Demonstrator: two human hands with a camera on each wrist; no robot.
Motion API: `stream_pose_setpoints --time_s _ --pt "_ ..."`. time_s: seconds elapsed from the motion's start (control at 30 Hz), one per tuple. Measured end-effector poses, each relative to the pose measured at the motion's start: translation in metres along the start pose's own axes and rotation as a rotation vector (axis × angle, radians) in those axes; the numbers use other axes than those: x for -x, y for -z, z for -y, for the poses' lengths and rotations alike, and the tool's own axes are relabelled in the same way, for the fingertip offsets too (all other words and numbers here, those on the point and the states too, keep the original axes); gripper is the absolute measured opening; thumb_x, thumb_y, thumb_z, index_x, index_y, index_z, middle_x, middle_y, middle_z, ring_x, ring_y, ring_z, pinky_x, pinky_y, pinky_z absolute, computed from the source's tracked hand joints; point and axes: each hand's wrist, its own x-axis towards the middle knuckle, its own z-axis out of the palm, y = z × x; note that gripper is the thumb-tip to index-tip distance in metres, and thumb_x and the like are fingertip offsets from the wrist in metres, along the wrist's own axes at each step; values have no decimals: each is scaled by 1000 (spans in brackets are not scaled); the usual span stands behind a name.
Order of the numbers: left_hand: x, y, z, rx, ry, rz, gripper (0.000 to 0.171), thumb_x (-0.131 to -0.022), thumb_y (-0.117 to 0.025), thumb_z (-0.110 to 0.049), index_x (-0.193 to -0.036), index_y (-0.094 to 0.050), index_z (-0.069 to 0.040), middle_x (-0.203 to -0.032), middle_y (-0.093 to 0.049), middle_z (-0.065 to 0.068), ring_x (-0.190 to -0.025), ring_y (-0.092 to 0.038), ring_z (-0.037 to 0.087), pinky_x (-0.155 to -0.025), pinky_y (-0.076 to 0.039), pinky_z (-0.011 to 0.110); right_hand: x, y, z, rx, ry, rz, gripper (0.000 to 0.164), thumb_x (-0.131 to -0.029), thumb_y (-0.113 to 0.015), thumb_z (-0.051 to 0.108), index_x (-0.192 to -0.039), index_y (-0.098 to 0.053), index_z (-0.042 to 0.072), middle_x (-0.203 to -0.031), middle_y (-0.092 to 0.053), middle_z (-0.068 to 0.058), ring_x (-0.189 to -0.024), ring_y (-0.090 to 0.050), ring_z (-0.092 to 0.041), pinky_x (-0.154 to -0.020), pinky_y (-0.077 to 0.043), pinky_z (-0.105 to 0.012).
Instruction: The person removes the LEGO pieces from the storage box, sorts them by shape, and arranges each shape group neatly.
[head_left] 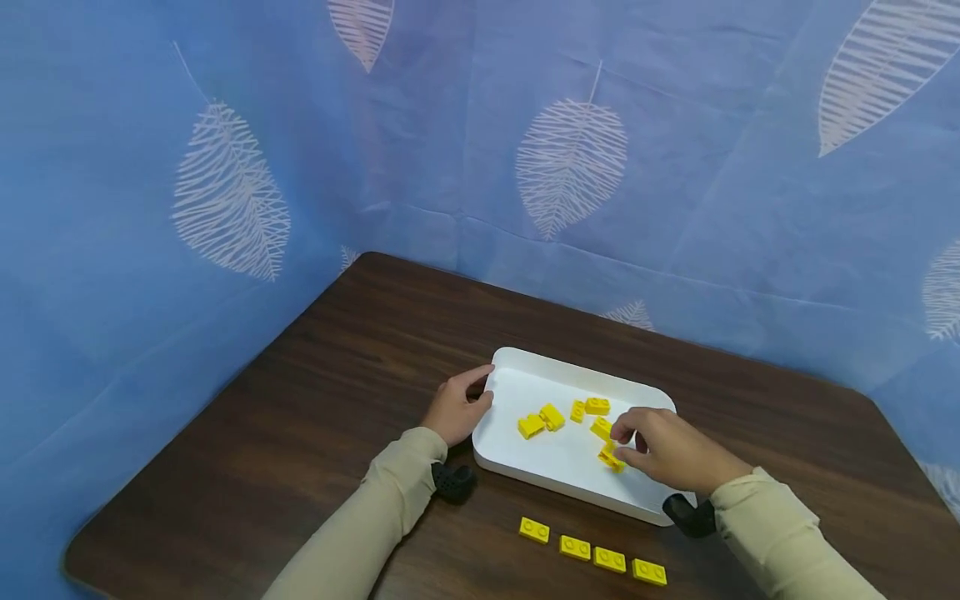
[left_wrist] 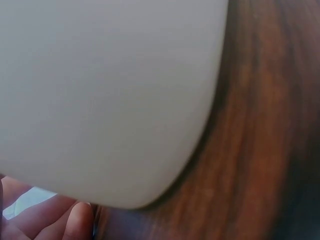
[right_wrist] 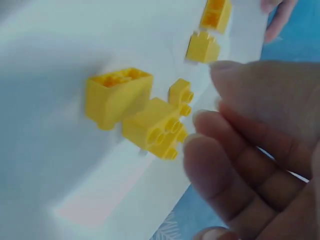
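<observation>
A white tray (head_left: 540, 475) holds several yellow building bricks (head_left: 597, 406), some tipped on their sides. My left hand (head_left: 455, 408) touches the tray's left end, thumb and forefinger reaching to the rim; its other fingers are partly hidden behind the wall in the left wrist view. Over the tray's right part hovers my right hand (head_left: 667, 446), fingers loosely bent and thumb apart from them. In the right wrist view nothing sits between its fingertips, and a studded brick (right_wrist: 155, 122) lies close by them.
In front of the tray, several yellow bricks (head_left: 575, 547) stand in a row, studs up, on the dark wooden table (head_left: 315, 400). A blue cloth (head_left: 450, 125) with white leaf prints hangs behind the table and along its left side.
</observation>
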Motion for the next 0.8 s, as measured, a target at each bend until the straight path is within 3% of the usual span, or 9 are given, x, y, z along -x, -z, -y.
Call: stream_pose_setpoints --time_s 0.3,0.47,0.8 --pt "-2 2 1 -27 8 -1 44 -92 -56 -15 -136 -52 -16 -132 -56 7 -79 -57 16 -73 -50 28 -58 -2 -11 -4 -19 18 14 -81 -71 7 -94 -68 4 -85 -63 0 -71 -52 -11 -61 -47 -26" --pt "-2 1 1 -21 -13 15 45 -92 -56 -14 -137 -51 -15 -129 -58 8 -95 -59 16 -78 -51 29 -73 -9 -15 10 -36 63 16 -81 -70 5 -97 -68 4 -89 -63 -4 -77 -55 -15 -69 -50 -31" --pt "-5 5 6 -10 -7 8 45 -92 -55 -13 -137 -51 -15 -130 -57 7 -96 -59 17 -79 -51 29 -97 -16 -6 65 -126 198 21 -77 -73 3 -97 -67 6 -91 -62 -4 -83 -54 -20 -81 -51 -40"
